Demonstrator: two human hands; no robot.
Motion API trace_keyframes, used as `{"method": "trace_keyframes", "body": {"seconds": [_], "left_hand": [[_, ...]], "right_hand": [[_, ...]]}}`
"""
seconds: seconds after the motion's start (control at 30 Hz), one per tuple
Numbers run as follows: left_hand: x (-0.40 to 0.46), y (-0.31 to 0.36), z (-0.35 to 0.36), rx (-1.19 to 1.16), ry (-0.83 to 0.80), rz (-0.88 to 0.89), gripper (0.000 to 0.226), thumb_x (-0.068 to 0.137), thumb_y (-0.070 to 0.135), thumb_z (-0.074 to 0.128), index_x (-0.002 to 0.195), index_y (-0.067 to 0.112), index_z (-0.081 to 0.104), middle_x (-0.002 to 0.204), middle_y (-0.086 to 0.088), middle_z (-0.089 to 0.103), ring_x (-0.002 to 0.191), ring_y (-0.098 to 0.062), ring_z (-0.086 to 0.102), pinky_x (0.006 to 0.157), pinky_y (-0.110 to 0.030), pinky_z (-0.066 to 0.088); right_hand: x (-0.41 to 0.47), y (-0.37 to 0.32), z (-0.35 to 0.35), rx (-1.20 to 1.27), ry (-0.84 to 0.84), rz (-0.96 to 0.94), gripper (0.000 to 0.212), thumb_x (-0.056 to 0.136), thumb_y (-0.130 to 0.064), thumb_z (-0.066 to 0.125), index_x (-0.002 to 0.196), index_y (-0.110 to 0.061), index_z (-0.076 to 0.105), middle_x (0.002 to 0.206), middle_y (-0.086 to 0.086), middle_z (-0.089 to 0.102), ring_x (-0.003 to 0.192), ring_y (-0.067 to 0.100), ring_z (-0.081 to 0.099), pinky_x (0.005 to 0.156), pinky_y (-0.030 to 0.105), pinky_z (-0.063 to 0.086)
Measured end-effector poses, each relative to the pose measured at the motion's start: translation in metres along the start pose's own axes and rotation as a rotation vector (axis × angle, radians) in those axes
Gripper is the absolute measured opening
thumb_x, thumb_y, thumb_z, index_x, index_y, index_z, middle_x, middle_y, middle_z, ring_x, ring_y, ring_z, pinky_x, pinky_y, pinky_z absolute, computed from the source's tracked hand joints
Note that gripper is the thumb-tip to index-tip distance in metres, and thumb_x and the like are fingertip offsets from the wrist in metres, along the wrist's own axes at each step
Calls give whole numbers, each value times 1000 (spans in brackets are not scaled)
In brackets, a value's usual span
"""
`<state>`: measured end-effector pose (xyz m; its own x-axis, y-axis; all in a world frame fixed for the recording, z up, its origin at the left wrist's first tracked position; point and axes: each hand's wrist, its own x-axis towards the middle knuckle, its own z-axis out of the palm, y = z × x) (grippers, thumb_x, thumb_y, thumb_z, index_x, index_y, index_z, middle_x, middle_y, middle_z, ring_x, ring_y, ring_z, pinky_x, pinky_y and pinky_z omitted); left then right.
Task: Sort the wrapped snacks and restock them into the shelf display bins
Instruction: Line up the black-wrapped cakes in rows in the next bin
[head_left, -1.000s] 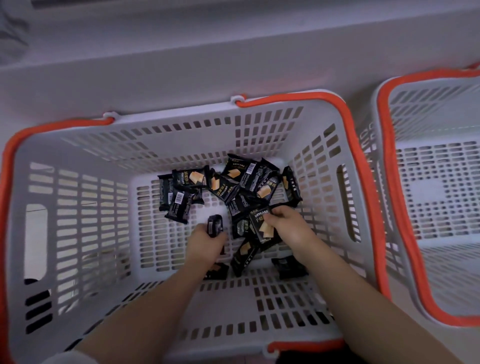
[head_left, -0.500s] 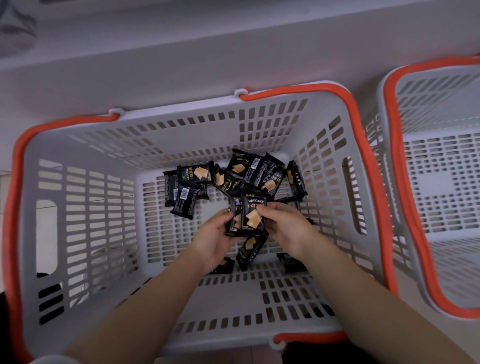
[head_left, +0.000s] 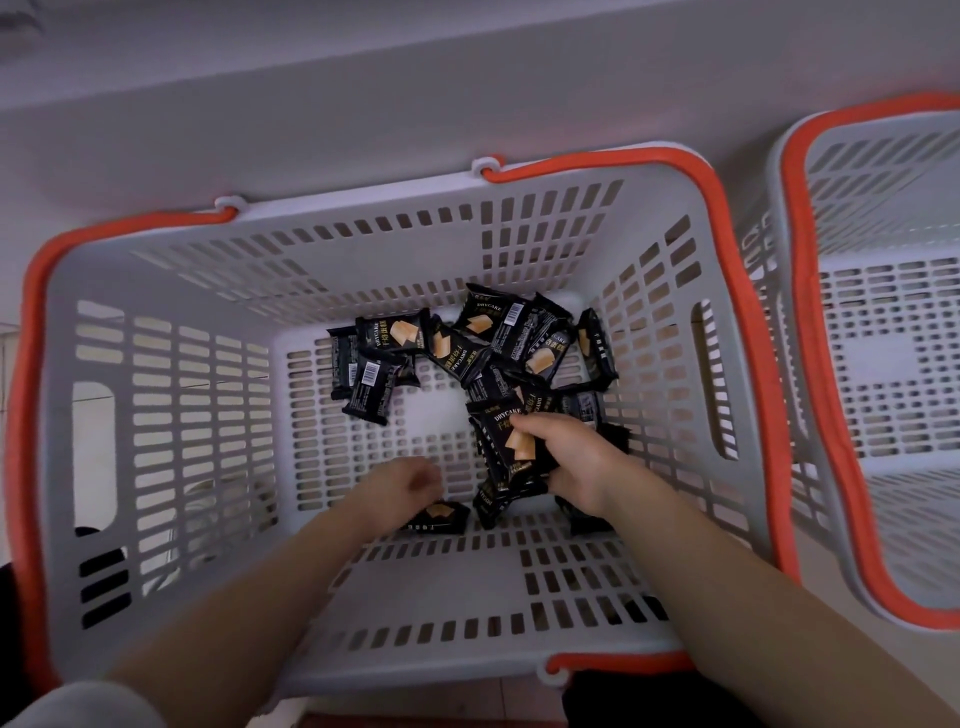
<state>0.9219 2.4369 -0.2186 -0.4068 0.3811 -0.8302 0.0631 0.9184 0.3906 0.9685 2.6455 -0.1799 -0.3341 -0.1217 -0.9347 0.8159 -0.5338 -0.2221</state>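
Half a second ago both my hands met on one snack packet at the basket centre. My left hand (head_left: 408, 480) has since let go and dropped to the near floor of the grey basket (head_left: 171, 395), where it now hovers just above a loose packet (head_left: 438, 515); its fingers are curled, and I cannot tell whether they touch that packet. My right hand (head_left: 569, 457) now carries the gathered stack (head_left: 506, 441) alone, thumb on top, fingers wrapped beneath.

Judgement: the handover is complete and collection goes on; nothing has reached a display bin yet.

The remaining snacks (head_left: 467, 343) lie heaped at the far side of the basket floor. A second basket (head_left: 810, 364) stands to the right.

Both forearms reach in over the near rim.
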Motion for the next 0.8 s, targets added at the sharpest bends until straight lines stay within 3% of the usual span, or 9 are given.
{"method": "trace_keyframes", "body": {"seconds": [0.07, 0.13, 0.27, 0.37, 0.43, 0.57, 0.63, 0.7, 0.8], "left_hand": [[3, -17, 4, 180, -114, 19, 38, 92, 44, 49, 121, 19, 56, 122, 1, 58, 104, -13, 54, 88, -22, 40], [5, -24, 5, 200, -142, 54, 46, 90, 49, 49, 124, 19, 55, 125, -1, 55, 105, -11, 50, 88, -19, 36], [11, -24, 8, 285, -257, 74, 52, 88, 48, 55, 129, 16, 50, 125, -3, 50, 109, -15, 48, 90, -23, 36], [12, -15, 5, 131, -349, 2, 42, 83, 47, 62, 112, 17, 58, 107, -1, 57, 96, -16, 53, 82, -27, 41], [6, -7, 0, 33, -371, 20, 39, 80, 41, 69, 109, 17, 58, 103, 2, 57, 98, -18, 55, 85, -29, 42], [-17, 19, -28, 27, -159, 255, 38, 77, 31, 74, 109, 24, 55, 101, 12, 56, 93, -6, 54, 74, -8, 41], [-34, 38, -53, 25, -5, 344, 42, 76, 34, 75, 112, 27, 56, 101, 17, 55, 92, 0, 53, 77, -8, 42], [-55, 55, -79, 13, 168, 445, 45, 75, 35, 75, 116, 27, 56, 107, 17, 54, 98, 1, 52, 86, -9, 40], [-95, 77, -109, 117, 381, 684, 49, 74, 30, 76, 118, 19, 58, 112, 11, 51, 108, -6, 50, 96, -12, 33]], "right_hand": [[1, -1, -1, 23, 0, -8, 12, 95, -20, 51, 92, -12, 60, 89, 7, 62, 79, 20, 59, 81, 37, 50], [2, -2, -3, 25, 8, -29, 12, 95, -20, 51, 92, -13, 60, 89, 6, 62, 81, 19, 59, 89, 38, 48], [3, -1, -3, 39, -29, -58, 14, 95, -22, 50, 93, -14, 61, 92, 5, 64, 81, 17, 63, 75, 30, 53], [3, -1, -2, 23, -37, -59, 13, 95, -21, 51, 94, -14, 61, 90, 4, 66, 80, 16, 64, 64, 26, 53], [2, -3, -4, -15, -3, -93, 12, 95, -21, 51, 97, -15, 61, 92, 5, 65, 84, 18, 63, 67, 29, 52], [-13, -14, -10, -131, 133, -226, 15, 93, -20, 50, 98, -24, 63, 103, 4, 66, 98, 21, 61, 93, 40, 48], [-30, -21, -14, -186, 150, -288, 18, 93, -19, 48, 99, -27, 64, 105, 2, 66, 100, 20, 60, 97, 41, 45], [-53, -30, -15, -196, 138, -343, 21, 93, -18, 48, 100, -28, 65, 104, 1, 68, 99, 19, 61, 93, 38, 47], [-91, -44, -10, -220, 103, -454, 20, 92, -15, 51, 95, -28, 66, 87, -5, 72, 76, 6, 68, 62, 19, 52]]}}
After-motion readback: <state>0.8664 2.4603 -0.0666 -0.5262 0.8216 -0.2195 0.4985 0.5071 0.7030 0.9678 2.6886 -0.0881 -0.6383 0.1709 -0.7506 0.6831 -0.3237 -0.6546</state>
